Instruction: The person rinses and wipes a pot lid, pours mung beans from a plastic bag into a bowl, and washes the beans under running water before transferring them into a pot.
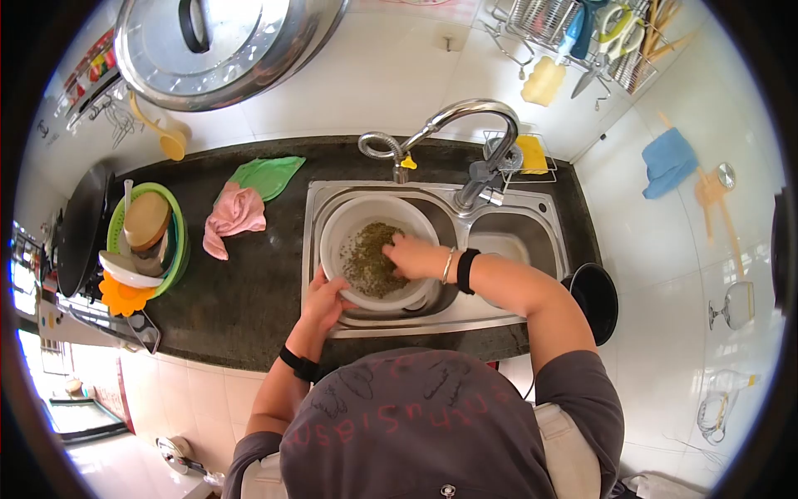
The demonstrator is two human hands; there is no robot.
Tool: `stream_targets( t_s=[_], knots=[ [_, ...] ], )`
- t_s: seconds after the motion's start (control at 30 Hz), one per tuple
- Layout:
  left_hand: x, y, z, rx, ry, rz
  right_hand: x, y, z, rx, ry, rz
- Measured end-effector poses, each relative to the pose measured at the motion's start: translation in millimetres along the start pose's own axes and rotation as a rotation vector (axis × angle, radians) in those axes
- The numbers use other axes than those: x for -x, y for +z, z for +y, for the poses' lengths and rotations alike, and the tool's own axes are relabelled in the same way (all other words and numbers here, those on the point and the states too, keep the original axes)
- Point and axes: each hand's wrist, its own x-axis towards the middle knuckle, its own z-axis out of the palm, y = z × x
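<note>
A white bowl (pixel 332 231) sits over the larger, left basin of the steel sink (pixel 449 314). Small dark green beans or grains (pixel 374 258) lie in it. My left hand (pixel 326 301) grips the bowl's rim at the lower left, thumb on the edge. Inside the bowl, my right hand (pixel 409 255) rests on the grains at their right side, its fingers bent and its fingertips partly hidden; whether it holds any grains cannot be made out. Behind the bowl rises the curved chrome faucet (pixel 474 108).
Left on the dark counter (pixel 241 299) are a pink cloth (pixel 235 218), a green cloth (pixel 270 176) and a green basket (pixel 179 249) of dishes. A black bin (pixel 594 303) stands right of the sink. A wire rack (pixel 540 25) with scissors hangs above.
</note>
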Motion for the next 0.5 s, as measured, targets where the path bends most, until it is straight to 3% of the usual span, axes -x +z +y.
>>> stream_targets(
  t_s=[0.03,0.07,0.1,0.23,0.3,0.37,0.43,0.47,0.5],
  knots=[
    [-1,2,1,-0.007,-0.001,-0.009,0,8,0,-0.038,0.058,-0.031],
    [-1,4,2,-0.013,0.000,-0.007,7,6,-7,-0.151,-0.099,-0.006],
    [-2,4,4,-0.019,-0.001,-0.002,4,10,-5,-0.155,-0.097,0.001],
    [-2,0,6,-0.060,0.015,-0.032,-1,18,-5,0.035,0.023,0.170],
    [-2,1,8,-0.023,0.005,0.021,-3,9,-12,-0.265,-0.039,-0.081],
    [2,3,11,-0.031,0.021,0.017,-2,8,-14,-0.279,-0.046,-0.019],
    [1,3,12,-0.031,0.039,0.009,-4,3,-8,0.101,0.056,0.211],
    [0,1,13,-0.032,0.034,0.008,-3,3,-6,-0.128,-0.011,0.301],
    [1,-2,14,-0.034,0.030,0.011,-4,2,-3,-0.132,-0.017,0.301]
  ],
)
